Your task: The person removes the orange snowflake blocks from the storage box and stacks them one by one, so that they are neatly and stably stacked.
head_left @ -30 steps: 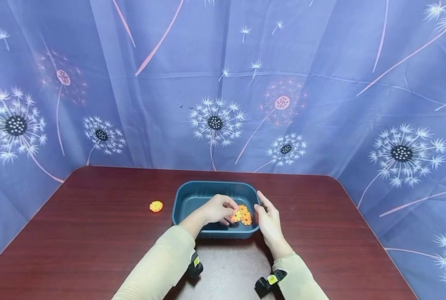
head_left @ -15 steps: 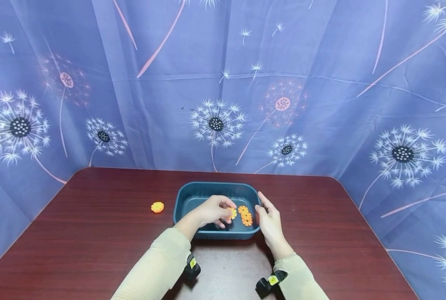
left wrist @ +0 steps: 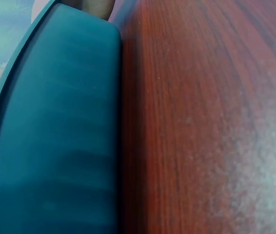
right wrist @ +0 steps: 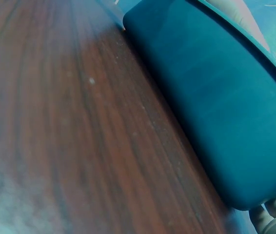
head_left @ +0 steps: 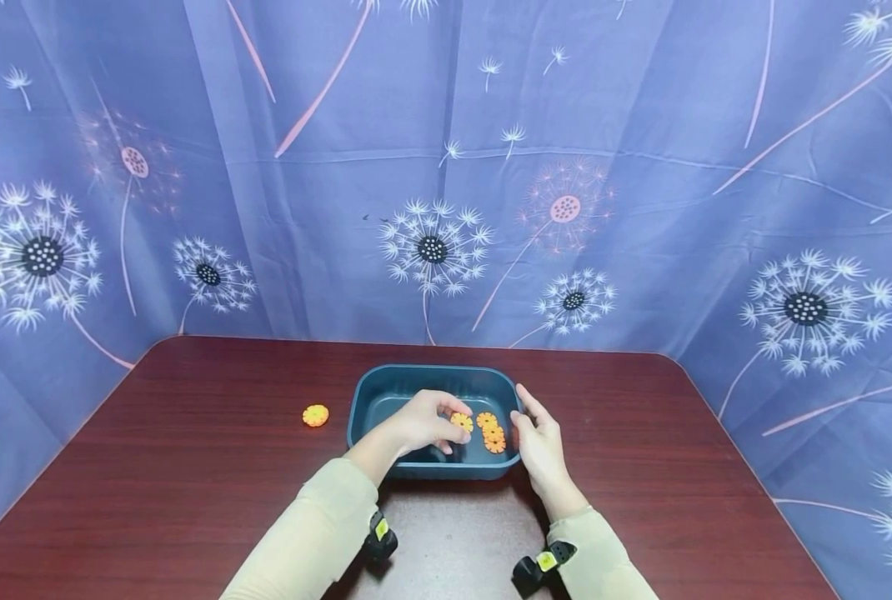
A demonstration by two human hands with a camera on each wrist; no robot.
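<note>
One orange notched disc (head_left: 461,423) is pinched in my left hand (head_left: 420,423) over the teal tray (head_left: 446,472), whose end my right hand (head_left: 543,448) grips. A light pinch, slots exposed, and a steady tray should stop the row of discs (head_left: 493,432) between my hands sliding.

On the worktop (head_left: 213,475) sits a container (head_left: 446,472), a curtain (head_left: 318,217) behind it at twelve o'clock. Grouped discs (head_left: 493,432) lie inside toward three; at their nine, the left hand (head_left: 419,422) pinches another disc (head_left: 462,422). The right hand (head_left: 543,446) borders the container's three o'clock end. A loose piece (head_left: 315,416) lies outside at nine.
</note>
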